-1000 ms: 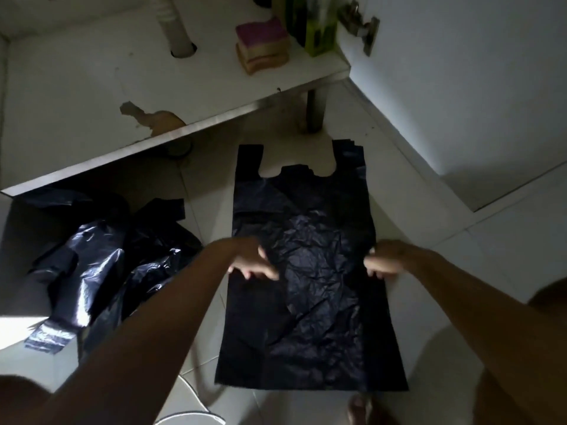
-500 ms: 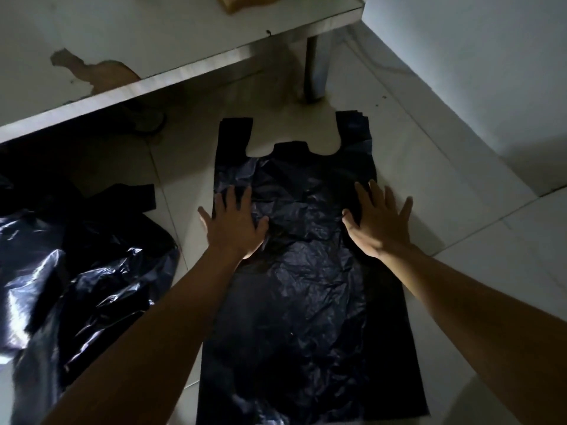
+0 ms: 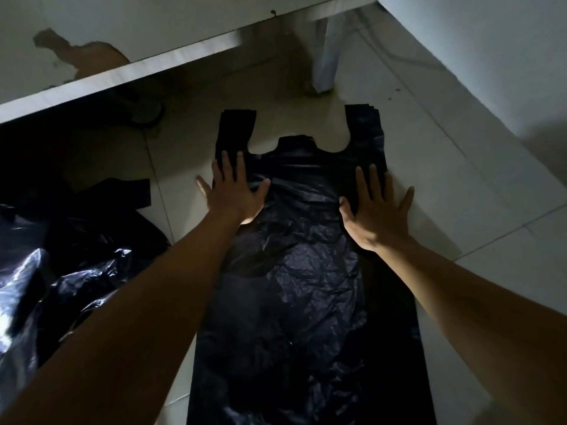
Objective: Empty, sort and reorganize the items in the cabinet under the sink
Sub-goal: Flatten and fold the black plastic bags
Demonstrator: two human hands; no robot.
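Pressing flat: left hand [image 3: 234, 194], right hand [image 3: 379, 213], crinkled black plastic bag [image 3: 294, 271].

The picture is dim and grey-blue, with no lamp in view. The floor [image 3: 429, 167] is palest at its far right side, and under the cabinet shelf [image 3: 122, 75] it sinks into deep shadow. The flat black bag [image 3: 306, 271] swallows detail, with only a faint sheen on its creases. The crumpled bags [image 3: 36, 271] at the floor's left edge throw white glare. Straight lines bow toward the frame's edges.
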